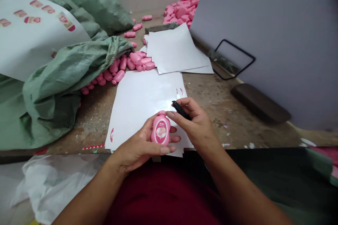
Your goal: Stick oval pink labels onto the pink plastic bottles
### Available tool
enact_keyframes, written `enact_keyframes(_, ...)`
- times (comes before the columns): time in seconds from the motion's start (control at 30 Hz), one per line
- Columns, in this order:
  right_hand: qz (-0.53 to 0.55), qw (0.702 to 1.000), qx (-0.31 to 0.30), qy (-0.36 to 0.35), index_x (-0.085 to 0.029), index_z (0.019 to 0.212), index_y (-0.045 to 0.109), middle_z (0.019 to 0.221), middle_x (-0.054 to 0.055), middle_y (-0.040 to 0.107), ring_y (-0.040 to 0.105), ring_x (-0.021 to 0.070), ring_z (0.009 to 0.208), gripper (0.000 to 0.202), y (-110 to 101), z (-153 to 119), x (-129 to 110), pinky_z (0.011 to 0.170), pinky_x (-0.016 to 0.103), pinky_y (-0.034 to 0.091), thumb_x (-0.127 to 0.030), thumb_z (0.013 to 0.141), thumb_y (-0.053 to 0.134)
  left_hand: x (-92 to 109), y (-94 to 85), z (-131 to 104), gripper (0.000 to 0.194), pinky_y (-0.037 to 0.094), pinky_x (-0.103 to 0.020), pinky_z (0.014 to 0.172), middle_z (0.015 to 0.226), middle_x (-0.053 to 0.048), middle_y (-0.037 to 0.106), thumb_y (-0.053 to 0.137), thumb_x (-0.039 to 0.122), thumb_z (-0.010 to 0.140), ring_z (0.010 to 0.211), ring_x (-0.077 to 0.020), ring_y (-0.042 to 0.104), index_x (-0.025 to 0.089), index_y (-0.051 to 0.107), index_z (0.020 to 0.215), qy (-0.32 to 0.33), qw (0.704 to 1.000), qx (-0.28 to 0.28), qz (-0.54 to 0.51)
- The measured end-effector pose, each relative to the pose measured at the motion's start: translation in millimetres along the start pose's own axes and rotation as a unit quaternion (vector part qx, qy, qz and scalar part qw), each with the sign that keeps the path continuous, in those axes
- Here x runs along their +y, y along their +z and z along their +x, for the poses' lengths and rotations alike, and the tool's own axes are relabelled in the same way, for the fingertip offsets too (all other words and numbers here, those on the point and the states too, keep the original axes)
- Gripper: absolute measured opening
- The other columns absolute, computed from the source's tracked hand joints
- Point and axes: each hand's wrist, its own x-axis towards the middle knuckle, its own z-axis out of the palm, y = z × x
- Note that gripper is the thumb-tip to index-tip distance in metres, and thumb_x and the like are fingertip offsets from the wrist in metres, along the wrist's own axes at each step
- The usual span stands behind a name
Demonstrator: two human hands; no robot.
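A small pink bottle with an oval "BABY" label on its front rests in my left hand, its cap pointing away from me. The thumb lies over the bottle's lower end and the fingers come round from behind. My right hand holds a black pen-like tool, and its thumb tip is beside the bottle's cap. Under both hands lies a stack of white sheets, with a few red labels near the edges.
Pink bottles spill from a green sack at the left. More white sheets lie behind the stack. A larger bottle pile is at the back. On the right are a dark case and a black wire frame.
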Motion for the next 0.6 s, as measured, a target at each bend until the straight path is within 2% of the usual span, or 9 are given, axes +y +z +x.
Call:
enact_keyframes(0.07, -0.006, 1.000, -0.002, 0.005, -0.024, 0.086, 0.057, 0.077, -0.003, 0.058, 0.054, 0.0153, 0.073, 0.025, -2.3, -0.9, 3.0, 0.070, 0.030, 0.044, -0.039, 0.075, 0.074, 0.0, -4.2, -2.7, 0.070, 0.051, -0.037, 0.092, 0.126, -0.010, 0.062, 0.085, 0.027, 0.072, 0.112, -0.0247, 0.066, 0.027, 0.052, 0.133, 0.000, 1.000, -0.009, -0.015)
enact_keyframes(0.13, -0.021, 1.000, 0.004, 0.010, -0.025, 0.088, 0.059, 0.076, -0.003, 0.058, 0.054, 0.0157, 0.073, 0.026, -5.6, -2.4, 6.8, 0.069, 0.030, 0.043, -0.041, 0.075, 0.074, 2.0, -13.1, -10.8, 0.057, 0.053, -0.037, 0.087, 0.128, -0.012, 0.063, 0.077, 0.043, 0.082, 0.107, -0.0240, 0.067, 0.027, 0.054, 0.131, 0.008, 1.000, 0.006, 0.001)
enact_keyframes(0.23, -0.046, 0.999, 0.025, 0.013, -0.025, 0.090, 0.060, 0.081, -0.001, 0.062, 0.056, 0.0169, 0.075, 0.026, -15.6, -5.7, 12.6, 0.069, 0.032, 0.044, -0.044, 0.076, 0.073, 11.4, -39.6, -41.4, 0.046, 0.051, -0.032, 0.083, 0.120, -0.008, 0.069, 0.069, 0.046, 0.088, 0.098, -0.0196, 0.068, 0.028, 0.058, 0.129, -0.001, 0.985, 0.069, 0.160)
enact_keyframes(0.3, -0.062, 0.997, 0.042, 0.021, -0.026, 0.093, 0.061, 0.088, 0.002, 0.066, 0.058, 0.0183, 0.077, 0.027, -27.1, -8.6, 17.4, 0.069, 0.033, 0.044, -0.046, 0.078, 0.071, 19.8, -63.7, -73.5, 0.040, 0.049, -0.032, 0.089, 0.114, -0.005, 0.071, 0.070, 0.042, 0.087, 0.100, -0.0204, 0.066, 0.027, 0.064, 0.124, -0.037, 0.937, 0.096, 0.335)
enact_keyframes(0.37, -0.097, 0.993, 0.057, 0.035, -0.026, 0.094, 0.061, 0.087, 0.003, 0.065, 0.058, 0.0191, 0.074, 0.027, -41.5, -11.2, 24.2, 0.066, 0.035, 0.043, -0.048, 0.080, 0.068, 25.3, -87.1, -107.8, 0.034, 0.046, -0.034, 0.097, 0.120, -0.004, 0.071, 0.066, 0.039, 0.088, 0.111, -0.0243, 0.064, 0.028, 0.068, 0.121, -0.083, 0.867, 0.105, 0.481)
enact_keyframes(0.43, -0.171, 0.981, 0.079, 0.041, -0.027, 0.087, 0.061, 0.078, 0.002, 0.062, 0.055, 0.0196, 0.068, 0.025, -56.7, -12.7, 33.0, 0.062, 0.036, 0.041, -0.048, 0.077, 0.070, 25.3, -104.9, -135.6, 0.034, 0.045, -0.037, 0.100, 0.126, -0.005, 0.071, 0.063, 0.036, 0.088, 0.117, -0.0277, 0.063, 0.028, 0.070, 0.120, -0.123, 0.797, 0.128, 0.578)
enact_keyframes(0.53, -0.293, 0.951, 0.079, 0.062, -0.028, 0.079, 0.062, 0.076, 0.005, 0.065, 0.057, 0.0234, 0.069, 0.022, -74.7, -11.8, 44.2, 0.063, 0.039, 0.039, -0.047, 0.073, 0.071, 19.5, -115.5, -152.8, 0.034, 0.048, -0.040, 0.097, 0.120, -0.008, 0.075, 0.066, 0.039, 0.079, 0.113, -0.0320, 0.066, 0.027, 0.075, 0.110, -0.139, 0.706, 0.200, 0.665)
enact_keyframes(0.57, -0.323, 0.941, 0.079, 0.066, -0.028, 0.079, 0.064, 0.077, 0.006, 0.067, 0.059, 0.0253, 0.070, 0.021, -78.3, -10.5, 46.2, 0.065, 0.040, 0.039, -0.048, 0.073, 0.071, 18.3, -115.0, -151.0, 0.032, 0.050, -0.039, 0.092, 0.113, -0.008, 0.077, 0.067, 0.043, 0.078, 0.107, -0.0318, 0.068, 0.026, 0.076, 0.104, -0.135, 0.695, 0.220, 0.672)
enact_keyframes(0.6, -0.345, 0.933, 0.077, 0.068, -0.028, 0.080, 0.066, 0.079, 0.007, 0.069, 0.060, 0.0270, 0.072, 0.022, -80.3, -8.6, 47.2, 0.066, 0.041, 0.039, -0.048, 0.074, 0.069, 18.1, -113.2, -145.9, 0.032, 0.052, -0.037, 0.085, 0.105, -0.008, 0.078, 0.066, 0.048, 0.079, 0.099, -0.0307, 0.070, 0.025, 0.076, 0.098, -0.123, 0.697, 0.238, 0.665)
